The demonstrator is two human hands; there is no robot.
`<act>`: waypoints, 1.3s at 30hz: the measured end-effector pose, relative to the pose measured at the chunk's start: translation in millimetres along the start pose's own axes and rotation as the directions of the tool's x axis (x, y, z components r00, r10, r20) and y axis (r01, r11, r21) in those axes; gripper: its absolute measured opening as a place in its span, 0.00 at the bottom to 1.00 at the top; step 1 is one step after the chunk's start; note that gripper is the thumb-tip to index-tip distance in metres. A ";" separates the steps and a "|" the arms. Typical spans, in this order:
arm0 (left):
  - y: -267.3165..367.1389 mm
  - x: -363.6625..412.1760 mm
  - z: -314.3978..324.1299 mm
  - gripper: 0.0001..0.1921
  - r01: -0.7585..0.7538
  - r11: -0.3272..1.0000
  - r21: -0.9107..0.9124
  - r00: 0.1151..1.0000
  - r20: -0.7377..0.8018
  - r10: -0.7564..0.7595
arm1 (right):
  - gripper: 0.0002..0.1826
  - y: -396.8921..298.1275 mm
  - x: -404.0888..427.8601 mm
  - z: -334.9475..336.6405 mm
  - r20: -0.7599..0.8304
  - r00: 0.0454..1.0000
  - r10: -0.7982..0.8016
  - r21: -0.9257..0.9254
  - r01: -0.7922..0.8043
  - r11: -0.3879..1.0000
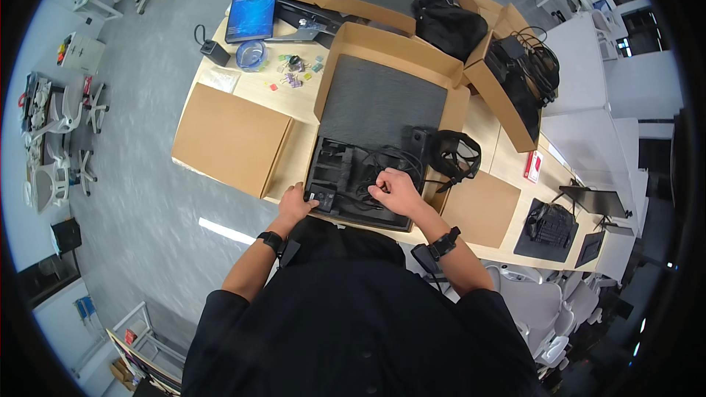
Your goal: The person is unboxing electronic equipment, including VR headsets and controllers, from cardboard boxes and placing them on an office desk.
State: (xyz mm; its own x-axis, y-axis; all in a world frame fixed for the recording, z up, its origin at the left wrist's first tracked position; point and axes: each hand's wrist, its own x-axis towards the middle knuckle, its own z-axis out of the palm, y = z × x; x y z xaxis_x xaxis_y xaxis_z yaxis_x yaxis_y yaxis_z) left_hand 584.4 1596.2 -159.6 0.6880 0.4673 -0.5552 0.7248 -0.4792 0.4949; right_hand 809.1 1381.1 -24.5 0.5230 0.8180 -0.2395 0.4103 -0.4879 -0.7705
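Observation:
In front of me stands an open cardboard box lined with dark foam. My left hand grips its near left edge, the thumb beside a black power adapter in a foam compartment. Over the near right part of the foam is my right hand, its fingers curled. Black cables lie bunched under and beyond it; whether the fingers pinch one is hidden. A small black device sits at the box's right side. A black head strap hangs over the right wall.
A closed cardboard box lies to the left. Beyond it are a round clear container, binder clips and a blue box. Open boxes hold a black bag and cables. A flat cardboard piece lies right.

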 end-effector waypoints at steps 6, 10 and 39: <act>13.8 2.9 -7.9 0.30 0.009 0.996 0.094 1.000 0.012 -0.010 | 0.12 -56.5 -8.2 5.7 -0.092 0.985 -0.146 0.174 0.160 0.972; 19.9 5.3 -9.5 0.29 0.031 0.988 0.152 0.997 0.066 -0.041 | 0.12 -18.7 -2.7 65.1 0.060 0.996 -0.071 0.116 0.064 0.991; 302.3 -2.8 -65.4 0.37 -0.204 0.608 -0.767 0.719 0.305 0.625 | 0.28 -23.0 -60.9 -91.3 -0.520 0.810 0.272 0.421 -0.035 0.906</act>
State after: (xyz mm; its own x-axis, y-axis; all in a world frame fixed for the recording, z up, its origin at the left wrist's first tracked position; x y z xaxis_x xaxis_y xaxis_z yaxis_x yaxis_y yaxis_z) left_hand 803.9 1498.6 35.3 0.9369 -0.1897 -0.2935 0.3275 0.1830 0.9270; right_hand 836.0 1314.7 61.7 0.9237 0.3708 -0.0966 0.0392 -0.3422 -0.9388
